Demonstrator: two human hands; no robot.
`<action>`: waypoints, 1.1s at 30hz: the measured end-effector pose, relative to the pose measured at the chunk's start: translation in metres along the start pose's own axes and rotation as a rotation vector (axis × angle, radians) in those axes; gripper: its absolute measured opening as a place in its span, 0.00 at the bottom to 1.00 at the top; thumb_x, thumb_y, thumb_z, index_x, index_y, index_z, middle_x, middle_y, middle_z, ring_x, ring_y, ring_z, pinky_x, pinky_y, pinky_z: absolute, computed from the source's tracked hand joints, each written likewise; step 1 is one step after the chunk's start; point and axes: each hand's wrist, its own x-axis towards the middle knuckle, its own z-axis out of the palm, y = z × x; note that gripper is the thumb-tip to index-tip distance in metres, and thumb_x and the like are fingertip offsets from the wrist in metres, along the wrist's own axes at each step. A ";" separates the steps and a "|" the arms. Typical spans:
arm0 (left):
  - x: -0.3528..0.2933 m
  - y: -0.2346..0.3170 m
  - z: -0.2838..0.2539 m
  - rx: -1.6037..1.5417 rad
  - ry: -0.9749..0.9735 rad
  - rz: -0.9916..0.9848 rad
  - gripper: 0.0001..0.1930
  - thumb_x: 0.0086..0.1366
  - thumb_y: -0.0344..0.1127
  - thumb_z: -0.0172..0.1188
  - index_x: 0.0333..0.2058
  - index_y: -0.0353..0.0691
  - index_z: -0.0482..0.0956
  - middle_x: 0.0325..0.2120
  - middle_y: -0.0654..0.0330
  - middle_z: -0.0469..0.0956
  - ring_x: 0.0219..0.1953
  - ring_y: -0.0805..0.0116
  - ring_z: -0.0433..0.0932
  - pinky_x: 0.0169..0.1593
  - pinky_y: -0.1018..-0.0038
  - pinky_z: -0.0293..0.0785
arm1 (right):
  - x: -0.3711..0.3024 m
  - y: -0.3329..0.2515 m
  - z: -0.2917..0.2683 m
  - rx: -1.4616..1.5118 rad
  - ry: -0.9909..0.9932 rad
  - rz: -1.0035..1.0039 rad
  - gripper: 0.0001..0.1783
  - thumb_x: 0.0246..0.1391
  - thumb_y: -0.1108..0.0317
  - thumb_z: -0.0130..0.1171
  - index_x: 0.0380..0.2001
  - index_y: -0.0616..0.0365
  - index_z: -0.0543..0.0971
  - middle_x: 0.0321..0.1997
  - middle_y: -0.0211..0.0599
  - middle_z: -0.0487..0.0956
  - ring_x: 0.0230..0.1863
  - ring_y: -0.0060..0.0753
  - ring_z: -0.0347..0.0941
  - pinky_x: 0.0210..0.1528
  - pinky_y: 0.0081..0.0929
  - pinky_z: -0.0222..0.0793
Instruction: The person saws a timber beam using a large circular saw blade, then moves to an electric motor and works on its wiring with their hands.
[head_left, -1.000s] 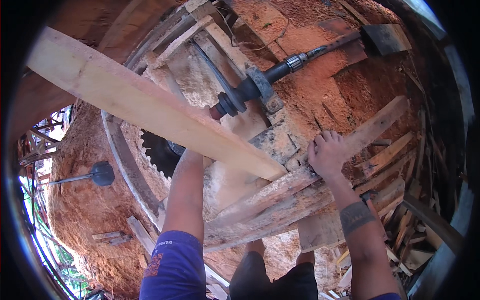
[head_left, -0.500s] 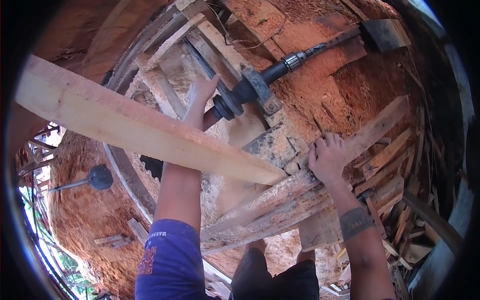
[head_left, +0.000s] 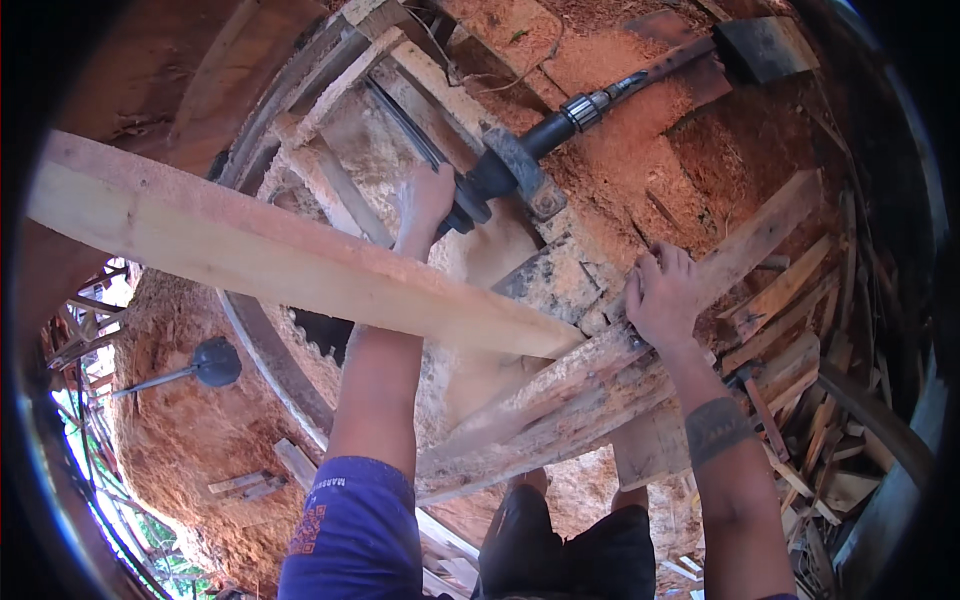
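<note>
Plank (head_left: 300, 265) over left forearm; hands (head_left: 425, 200) (head_left: 660, 295) on sawdust-covered timbers (head_left: 560, 400).

Reddish sawdust (head_left: 690, 130) covers the ground across the upper right, from twelve to two o'clock, and piles up again at seven to eight o'clock (head_left: 190, 440). At two o'clock a dark flat metal block (head_left: 765, 45) lies on it. Loose wood offcuts (head_left: 810, 400) lie heaped along the right edge, from three to five o'clock, pieces crossing one another. At eight o'clock a dark round knob on a thin metal rod (head_left: 215, 362) stands against the sawdust bank. Below it, near seven o'clock, a few short wood strips (head_left: 255, 482) lie flat. Green leaves (head_left: 165, 540) show at the lower left rim.
</note>
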 end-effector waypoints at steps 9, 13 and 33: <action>0.021 -0.061 -0.043 0.130 0.555 -0.122 0.50 0.62 0.70 0.51 0.65 0.27 0.60 0.63 0.28 0.60 0.65 0.35 0.61 0.67 0.49 0.54 | 0.000 -0.009 0.001 0.017 0.132 0.023 0.23 0.52 0.61 0.61 0.50 0.59 0.74 0.55 0.55 0.70 0.58 0.55 0.65 0.60 0.50 0.59; 0.063 -0.025 -0.008 -0.100 0.246 -0.261 0.56 0.57 0.71 0.56 0.63 0.18 0.60 0.61 0.26 0.64 0.67 0.37 0.62 0.69 0.59 0.57 | -0.001 -0.004 0.002 -0.019 0.111 0.030 0.23 0.53 0.59 0.61 0.49 0.60 0.75 0.55 0.54 0.70 0.59 0.55 0.64 0.61 0.50 0.58; 0.116 -0.024 0.028 0.204 -0.084 -0.070 0.27 0.61 0.39 0.50 0.57 0.32 0.75 0.61 0.40 0.69 0.65 0.36 0.64 0.66 0.28 0.41 | -0.005 0.002 -0.001 -0.074 0.080 0.069 0.21 0.51 0.60 0.63 0.47 0.58 0.77 0.55 0.49 0.70 0.58 0.51 0.65 0.61 0.48 0.58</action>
